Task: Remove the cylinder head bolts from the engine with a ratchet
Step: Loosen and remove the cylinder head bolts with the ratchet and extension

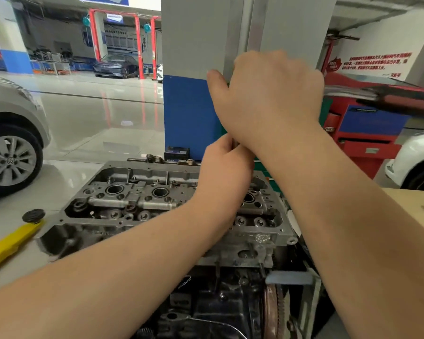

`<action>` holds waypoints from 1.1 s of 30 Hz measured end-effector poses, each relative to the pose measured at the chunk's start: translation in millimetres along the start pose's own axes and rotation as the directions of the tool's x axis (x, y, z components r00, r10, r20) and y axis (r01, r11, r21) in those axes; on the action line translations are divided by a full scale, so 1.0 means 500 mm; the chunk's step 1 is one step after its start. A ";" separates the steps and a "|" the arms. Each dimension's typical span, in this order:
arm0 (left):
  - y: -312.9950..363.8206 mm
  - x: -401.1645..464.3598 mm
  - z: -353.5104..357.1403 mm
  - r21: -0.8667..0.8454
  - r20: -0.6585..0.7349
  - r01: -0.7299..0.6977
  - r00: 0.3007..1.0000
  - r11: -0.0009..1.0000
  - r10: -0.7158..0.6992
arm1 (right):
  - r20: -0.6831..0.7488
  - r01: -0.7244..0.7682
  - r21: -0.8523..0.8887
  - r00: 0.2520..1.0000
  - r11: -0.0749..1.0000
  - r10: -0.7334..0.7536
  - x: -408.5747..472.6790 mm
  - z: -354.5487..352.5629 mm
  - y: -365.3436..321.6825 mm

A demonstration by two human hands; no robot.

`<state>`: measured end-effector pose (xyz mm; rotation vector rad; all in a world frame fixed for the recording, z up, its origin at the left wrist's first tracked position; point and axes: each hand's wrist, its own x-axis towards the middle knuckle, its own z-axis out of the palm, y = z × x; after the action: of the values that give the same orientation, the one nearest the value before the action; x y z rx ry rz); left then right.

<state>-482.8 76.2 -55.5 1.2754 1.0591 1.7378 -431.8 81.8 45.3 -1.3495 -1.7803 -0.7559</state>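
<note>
Both my bare forearms reach forward from the bottom of the view and converge at centre. My left arm comes in from lower left, angled up and to the right. My left hand (227, 165) sits low, back toward me, fingers curled tight around a thin vertical metal shaft that barely shows at its top edge. My right arm enters from lower right, wrist bent, forearm crossing just above the left hand. My right hand (269, 94) is raised above the left one, back facing me, thumb sticking out to the left, fingers curled forward out of sight; what they grip is hidden.
</note>
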 end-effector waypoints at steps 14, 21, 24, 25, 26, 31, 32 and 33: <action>0.008 0.043 -0.026 0.027 0.163 0.092 0.982 0.995 -0.096 | 0.062 -0.021 0.191 0.998 0.981 0.010 0.037 0.042 0.014; 0.009 0.048 -0.016 0.013 0.327 0.211 0.923 0.977 -0.204 | 0.106 0.062 0.422 0.987 0.905 -0.118 0.038 0.034 0.039; 0.022 0.076 -0.051 0.012 0.638 0.320 0.727 0.947 -0.254 | 0.193 -0.062 0.868 0.956 0.493 -0.220 0.036 0.031 0.054; 0.024 0.076 -0.047 0.031 0.607 0.315 0.748 0.948 -0.268 | 0.201 -0.082 0.875 0.958 0.478 -0.203 0.035 0.031 0.051; 0.021 0.074 -0.041 0.064 0.521 0.283 0.809 0.957 -0.274 | 0.189 -0.071 0.837 0.968 0.542 -0.165 0.037 0.036 0.043; 0.005 0.030 -0.009 0.061 0.064 0.043 0.997 0.997 -0.047 | 0.027 -0.016 0.045 1.000 0.999 0.015 0.017 0.027 0.009; -0.001 0.024 -0.003 0.051 0.037 0.059 0.997 0.997 -0.061 | -0.006 -0.016 -0.051 1.000 0.999 0.016 0.008 0.018 0.005; -0.004 0.023 0.002 0.069 0.003 0.060 0.998 0.996 -0.060 | -0.027 -0.009 -0.087 1.000 0.996 0.006 0.003 0.010 0.000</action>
<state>-484.5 87.6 -52.9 1.2766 1.1523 1.6655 -433.1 86.8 43.9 -1.3960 -1.7384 -0.8525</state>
